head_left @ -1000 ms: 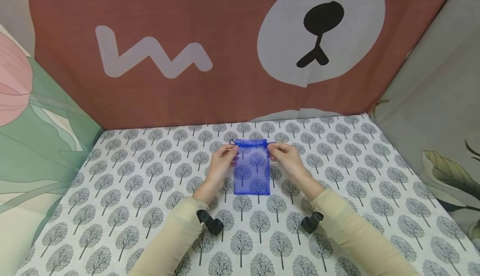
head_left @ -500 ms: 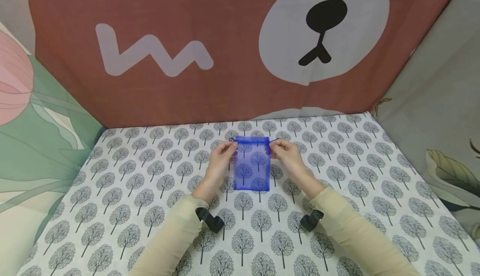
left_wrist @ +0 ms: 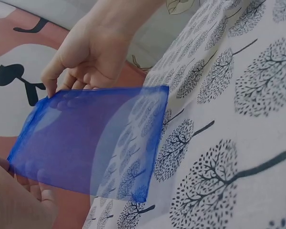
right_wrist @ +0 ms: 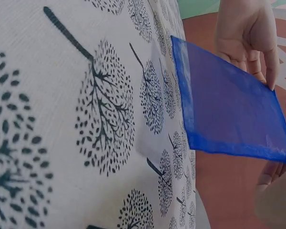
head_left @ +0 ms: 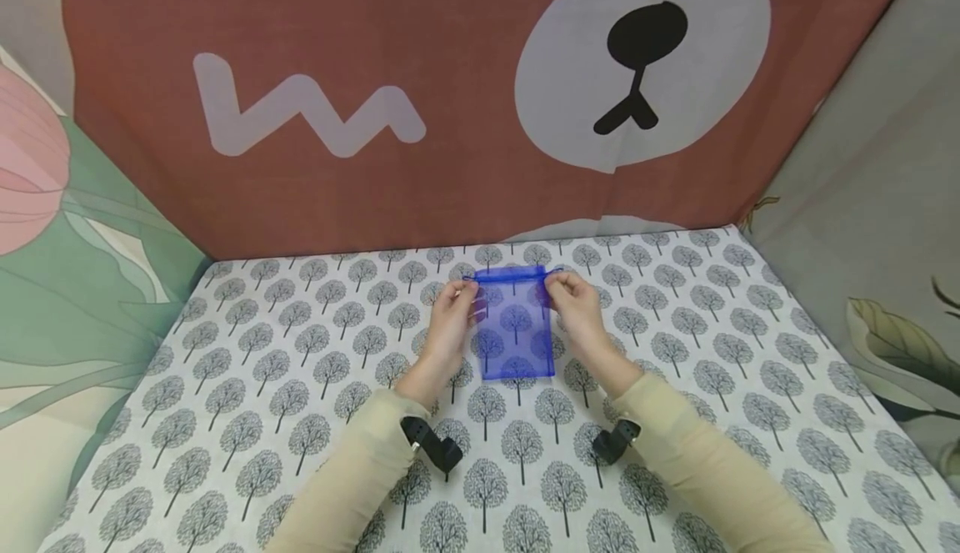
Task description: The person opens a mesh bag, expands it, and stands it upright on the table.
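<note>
A sheer blue drawstring pouch [head_left: 517, 328] hangs flat between my two hands, its gathered top edge away from me. My left hand [head_left: 450, 319] pinches the upper left corner between thumb and fingers. At the upper right corner my right hand [head_left: 577, 311] pinches the fabric the same way; short cord ends stick out past both hands. In the left wrist view the pouch [left_wrist: 90, 138] is stretched taut and see-through, with some fingers behind it. The right wrist view shows the pouch's [right_wrist: 233, 105] lower edge held off the tablecloth. Nothing is visible inside the pouch.
A white tablecloth [head_left: 300, 369] printed with dark trees covers the table. Behind it stands a reddish-brown cloth backdrop [head_left: 450, 194] with a bear's muzzle. Patterned curtains hang at the left [head_left: 97, 244] and right [head_left: 862, 228].
Both hands have shifted slightly away from me and to the right, carrying the pouch along. Its lower edge now tilts a little. The hold at both corners looks the same.
</note>
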The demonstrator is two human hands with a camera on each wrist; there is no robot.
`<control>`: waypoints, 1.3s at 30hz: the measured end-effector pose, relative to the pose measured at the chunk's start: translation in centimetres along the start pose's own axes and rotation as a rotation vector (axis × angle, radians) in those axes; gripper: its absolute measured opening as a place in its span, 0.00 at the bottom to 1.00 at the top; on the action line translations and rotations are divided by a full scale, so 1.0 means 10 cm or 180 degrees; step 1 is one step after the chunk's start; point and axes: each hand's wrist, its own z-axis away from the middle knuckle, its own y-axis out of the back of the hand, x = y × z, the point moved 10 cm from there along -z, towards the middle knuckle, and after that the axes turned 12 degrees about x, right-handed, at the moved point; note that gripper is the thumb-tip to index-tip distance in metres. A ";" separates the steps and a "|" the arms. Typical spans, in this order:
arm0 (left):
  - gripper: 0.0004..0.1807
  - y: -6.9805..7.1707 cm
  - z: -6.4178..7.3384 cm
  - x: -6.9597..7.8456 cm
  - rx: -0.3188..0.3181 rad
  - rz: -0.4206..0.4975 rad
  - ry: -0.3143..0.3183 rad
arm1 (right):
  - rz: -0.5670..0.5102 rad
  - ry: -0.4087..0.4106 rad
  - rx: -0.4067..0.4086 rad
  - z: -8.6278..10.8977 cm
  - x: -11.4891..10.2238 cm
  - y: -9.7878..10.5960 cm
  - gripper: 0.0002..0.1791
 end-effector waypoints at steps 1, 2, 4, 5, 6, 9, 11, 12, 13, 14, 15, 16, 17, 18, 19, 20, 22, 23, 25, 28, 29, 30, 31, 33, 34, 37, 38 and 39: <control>0.06 0.00 0.00 -0.02 -0.0010 0.0034 0.0037 | -0.0005 -0.0015 0.0002 0.00 0.01 0.00 0.08; 0.06 -0.01 0.00 -0.03 -0.0015 0.0054 0.0066 | 0.0015 -0.0029 0.0005 0.00 0.02 0.00 0.07; 0.06 0.00 0.00 -0.05 -0.0008 0.0045 0.0100 | 0.0057 -0.0031 -0.0001 0.00 0.03 0.01 0.07; 0.06 0.01 0.00 -0.06 -0.0008 0.0041 0.0113 | 0.0082 -0.0030 -0.0008 0.01 0.04 0.01 0.08; 0.06 0.01 -0.01 -0.07 -0.0010 0.0041 0.0121 | 0.0099 -0.0032 -0.0018 0.01 0.05 0.01 0.08; 0.11 0.03 -0.02 -0.09 -0.0012 -0.0058 0.0134 | 0.0064 -0.0038 -0.0159 0.01 0.07 -0.02 0.08; 0.15 0.05 -0.02 -0.09 -0.0023 -0.0205 0.0103 | 0.0054 -0.0039 -0.0316 0.03 0.09 -0.06 0.09; 0.17 0.06 -0.02 -0.09 -0.0027 -0.0299 0.0057 | 0.0044 -0.0046 -0.0394 0.03 0.11 -0.08 0.09; 0.19 0.08 -0.02 -0.09 -0.0023 -0.0395 0.0020 | 0.0033 -0.0052 -0.0472 0.04 0.12 -0.10 0.09; 0.19 0.09 -0.02 -0.08 -0.0019 -0.0467 -0.0022 | 0.0032 -0.0056 -0.0538 0.05 0.13 -0.12 0.09; 0.20 0.09 -0.02 -0.07 -0.0017 -0.0528 -0.0065 | 0.0052 -0.0048 -0.0581 0.06 0.13 -0.13 0.10; 0.19 0.10 -0.02 -0.06 -0.0012 -0.0571 -0.0102 | 0.0059 -0.0055 -0.0598 0.06 0.14 -0.13 0.10; 0.19 0.10 -0.02 -0.06 -0.0007 -0.0594 -0.0135 | 0.0061 -0.0055 -0.0619 0.06 0.14 -0.14 0.11; 0.19 0.10 -0.02 -0.05 -0.0006 -0.0601 -0.0160 | 0.0076 -0.0056 -0.0625 0.06 0.15 -0.14 0.11; 0.19 0.10 -0.02 -0.04 -0.0004 -0.0594 -0.0166 | 0.0089 -0.0048 -0.0636 0.06 0.15 -0.14 0.11; 0.19 0.09 -0.02 -0.03 -0.0012 -0.0586 -0.0182 | 0.0097 -0.0040 -0.0642 0.06 0.15 -0.14 0.11; 0.19 0.09 -0.02 -0.02 -0.0024 -0.0584 -0.0209 | 0.0118 -0.0018 -0.0670 0.06 0.14 -0.15 0.12; 0.19 0.08 -0.02 -0.01 -0.0036 -0.0583 -0.0223 | 0.0120 -0.0004 -0.0681 0.06 0.14 -0.15 0.12; 0.20 0.07 -0.03 0.00 -0.0055 -0.0593 -0.0246 | 0.0114 0.0012 -0.0689 0.06 0.13 -0.15 0.12; 0.19 0.07 -0.04 0.01 -0.0047 -0.0653 -0.0269 | 0.0114 0.0018 -0.0692 0.05 0.12 -0.14 0.12; 0.18 0.08 -0.04 0.01 -0.0032 -0.0656 -0.0266 | 0.0114 0.0014 -0.0680 0.05 0.12 -0.14 0.12; 0.17 0.08 -0.04 0.01 -0.0007 -0.0664 -0.0266 | 0.0123 0.0007 -0.0675 0.05 0.12 -0.14 0.12; 0.17 0.09 -0.05 0.01 0.0016 -0.0663 -0.0273 | 0.0140 0.0007 -0.0675 0.05 0.12 -0.13 0.12; 0.15 0.11 -0.05 0.01 0.0055 -0.0626 -0.0266 | 0.0149 -0.0016 -0.0647 0.05 0.12 -0.13 0.12; 0.15 0.12 -0.05 0.00 0.0074 -0.0615 -0.0267 | 0.0157 -0.0021 -0.0644 0.05 0.13 -0.13 0.12; 0.14 0.13 -0.05 -0.01 0.0089 -0.0608 -0.0272 | 0.0151 -0.0032 -0.0614 0.05 0.13 -0.12 0.12; 0.14 0.14 -0.05 -0.02 0.0090 -0.0608 -0.0260 | 0.0148 -0.0021 -0.0608 0.05 0.13 -0.12 0.12; 0.15 0.14 -0.06 -0.03 0.0091 -0.0604 -0.0250 | 0.0145 -0.0014 -0.0603 0.06 0.13 -0.12 0.11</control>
